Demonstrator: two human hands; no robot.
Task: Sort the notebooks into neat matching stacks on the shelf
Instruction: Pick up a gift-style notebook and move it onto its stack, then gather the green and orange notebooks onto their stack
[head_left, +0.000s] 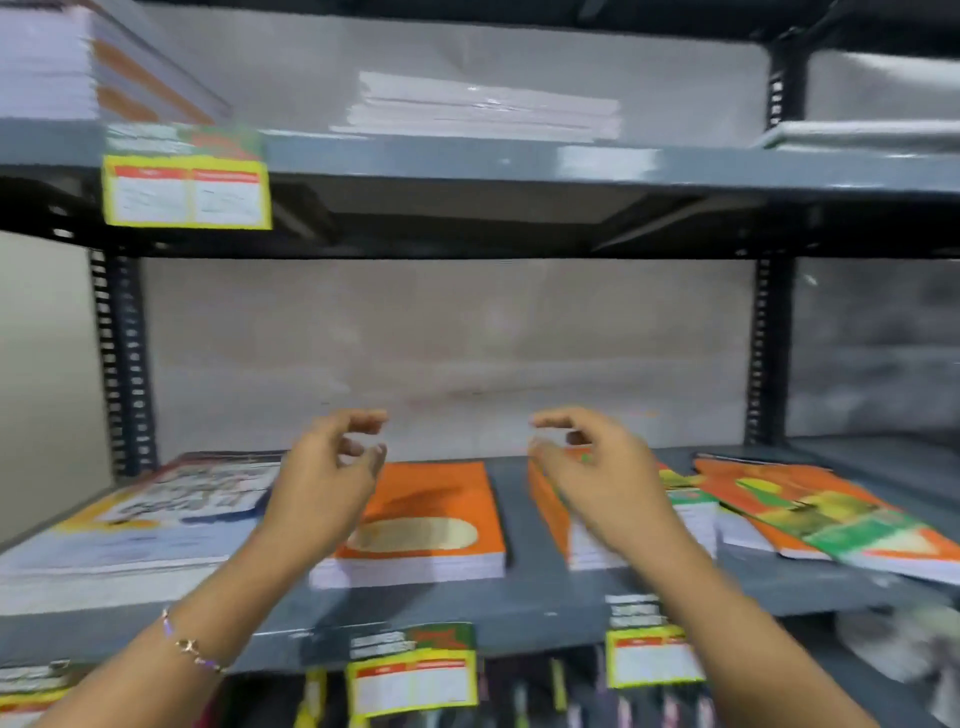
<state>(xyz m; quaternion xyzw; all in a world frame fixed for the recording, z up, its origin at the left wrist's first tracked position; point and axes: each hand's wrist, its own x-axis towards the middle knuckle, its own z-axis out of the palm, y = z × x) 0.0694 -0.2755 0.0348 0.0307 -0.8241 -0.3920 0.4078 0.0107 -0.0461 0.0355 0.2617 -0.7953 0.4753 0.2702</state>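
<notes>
On the middle shelf (519, 605) the notebooks lie in several groups. At about 8 o'clock of the view is a wide stack of blue-and-white notebooks (150, 519), flat and quite tidy. Next, a little left of the centre, is a squared orange stack (436, 519) with a pale oval on its cover. The left hand (322, 478) hovers above the left edge of this stack. Its fingers (363, 415) are half curled and apart, and they hold nothing.

The right hand (597, 467) hovers over a second orange stack (550, 499) at about 4 o'clock from the centre. Its fingers are also loosely curled and empty. I cannot tell if they touch the cover, because the picture is blurred. At 3 o'clock some loose orange-and-green notebooks (831, 509) lie fanned and slanted, overlapping each other and not squared.

I judge that each notebook alone is light and bends easily, with a smooth cover that can slide. A full stack is heavier and stiff enough to move as a block. It seems best to take a stack by its two long sides, low near the shelf, and press inward so that no book slips out. The fanned ones probably need to be gathered first, with the edges tapped straight.
</notes>
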